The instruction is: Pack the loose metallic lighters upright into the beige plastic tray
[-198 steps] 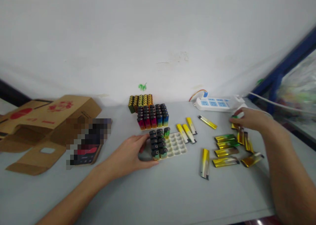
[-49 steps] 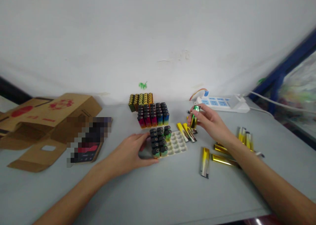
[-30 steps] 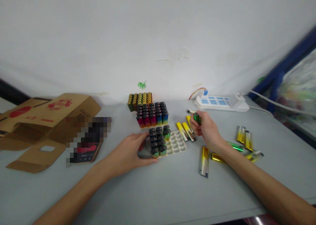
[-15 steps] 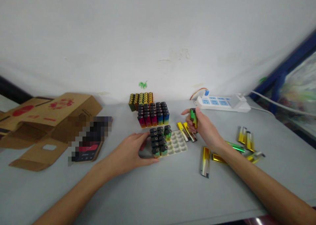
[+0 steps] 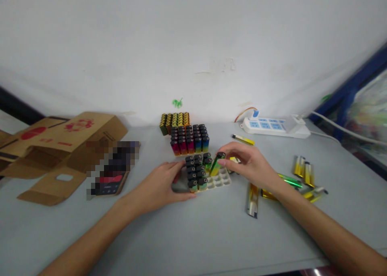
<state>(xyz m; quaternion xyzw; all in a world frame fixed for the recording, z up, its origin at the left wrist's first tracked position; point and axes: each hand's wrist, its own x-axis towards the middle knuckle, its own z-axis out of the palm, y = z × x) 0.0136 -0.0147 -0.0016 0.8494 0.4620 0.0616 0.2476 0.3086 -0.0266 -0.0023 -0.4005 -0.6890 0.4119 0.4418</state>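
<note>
A white tray (image 5: 223,180) with round pockets lies in front of me, its left part filled with upright black-topped lighters (image 5: 196,173). My left hand (image 5: 161,183) wraps the tray's left end, thumb along the front corner and fingers at the left and back. Between thumb and fingers of my right hand (image 5: 250,165) is a green-yellow lighter (image 5: 215,166) with a black top. It tilts slightly over the tray, beside the standing lighters; whether its base touches a pocket I cannot tell.
Blocks of pink and blue lighters (image 5: 190,141) and gold-topped lighters (image 5: 175,122) stand behind. Loose shiny lighters (image 5: 253,199) lie right, with a yellow one (image 5: 243,139) farther back. A power strip (image 5: 275,126) sits by the wall. Left are a phone (image 5: 113,179) and cardboard box (image 5: 90,130).
My right hand has moved left and down with the green lighter, from beside the tray to over its pockets. A yellow lighter behind that hand now shows. My left hand stays at the tray.
</note>
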